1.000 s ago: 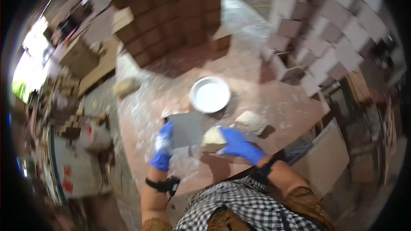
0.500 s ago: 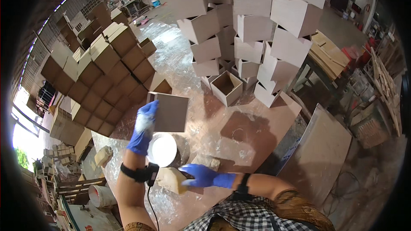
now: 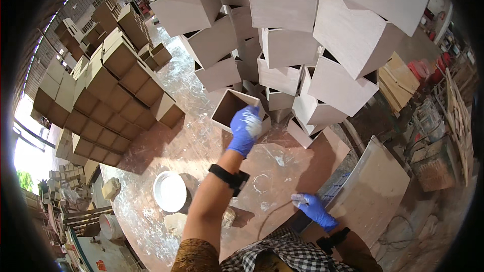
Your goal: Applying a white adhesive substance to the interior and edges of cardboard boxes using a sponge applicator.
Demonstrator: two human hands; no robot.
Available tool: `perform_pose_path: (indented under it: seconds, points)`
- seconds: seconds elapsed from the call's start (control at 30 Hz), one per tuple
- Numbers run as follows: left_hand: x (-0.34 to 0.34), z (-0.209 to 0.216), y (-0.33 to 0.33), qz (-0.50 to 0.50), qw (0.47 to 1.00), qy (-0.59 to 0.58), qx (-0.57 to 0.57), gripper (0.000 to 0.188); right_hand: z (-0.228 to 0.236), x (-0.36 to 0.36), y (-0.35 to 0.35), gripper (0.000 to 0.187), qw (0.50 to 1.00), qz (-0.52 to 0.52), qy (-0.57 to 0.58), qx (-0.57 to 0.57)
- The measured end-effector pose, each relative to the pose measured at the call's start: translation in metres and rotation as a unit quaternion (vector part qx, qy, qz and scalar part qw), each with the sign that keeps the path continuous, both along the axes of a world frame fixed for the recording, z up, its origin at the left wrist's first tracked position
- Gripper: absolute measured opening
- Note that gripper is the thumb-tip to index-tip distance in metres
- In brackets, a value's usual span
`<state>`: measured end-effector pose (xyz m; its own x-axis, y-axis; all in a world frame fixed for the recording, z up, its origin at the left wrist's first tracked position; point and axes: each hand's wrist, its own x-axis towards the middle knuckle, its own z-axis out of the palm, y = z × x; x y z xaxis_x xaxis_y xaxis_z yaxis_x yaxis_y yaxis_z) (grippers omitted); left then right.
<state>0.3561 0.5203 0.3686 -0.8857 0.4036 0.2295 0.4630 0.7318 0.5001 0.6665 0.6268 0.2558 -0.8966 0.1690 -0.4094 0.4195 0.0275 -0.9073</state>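
My left hand (image 3: 246, 127), in a blue glove with white smears, is closed on the near rim of an open box (image 3: 228, 107). That box is tilted with its dark hollow showing, right in front of a tall stack of pale boxes (image 3: 285, 2). Part of its near wall is hidden behind the glove. My right hand (image 3: 315, 210), also gloved in blue, hovers by the table's right edge with fingers stretched and nothing in them. To the left of my left forearm stands a round white tub (image 3: 170, 191). A yellowish sponge-like block (image 3: 175, 223) lies just below it.
Brown unpainted boxes (image 3: 108, 106) are piled on the left of the smeared table (image 3: 146, 211). A smaller rough block (image 3: 228, 217) lies beside my left forearm. Off the table's right side leans a flat board (image 3: 373, 186); a white bucket (image 3: 111, 226) stands at the lower left.
My left hand has carried the box from beside the tub, rightward and away, to the pale stack. My right hand has left the sponge-like block and moved right. The view has shifted too.
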Motion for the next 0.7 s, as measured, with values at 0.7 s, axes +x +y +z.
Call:
perform_pose_path:
  seconds: [0.7]
  points:
    - [-0.054,-0.014,0.044,0.017,0.998,-0.053,-0.024,0.032,-0.02,0.007,-0.001,0.024,0.991,0.101,0.048,0.078]
